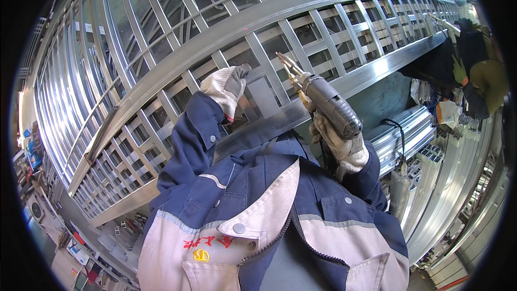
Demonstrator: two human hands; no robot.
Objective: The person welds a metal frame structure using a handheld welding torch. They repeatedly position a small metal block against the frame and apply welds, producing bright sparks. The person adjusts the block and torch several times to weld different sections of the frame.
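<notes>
A silvery metal frame (pixel 323 35) of long rails and short crossbars stretches right across in front of me. My left hand (pixel 223 89), in a white and grey glove, is at the frame's lattice, left of centre. Its fingers look curled together, and whatever they hold, if anything, is hidden. At right of centre my right hand (pixel 342 145), also gloved, is wrapped round a dark grey power tool (pixel 334 102). A slim pointed metal tip (pixel 288 63) extends from the tool up and left over the crossbars. The tool's exact kind is unclear.
Bundled long metal profiles (pixel 409 129) lie to my right, with a dark strap around them. Beyond the frame's right end a person (pixel 474 70) in dark clothing is partly visible. Shelves and assorted goods (pixel 59 226) line the lower left.
</notes>
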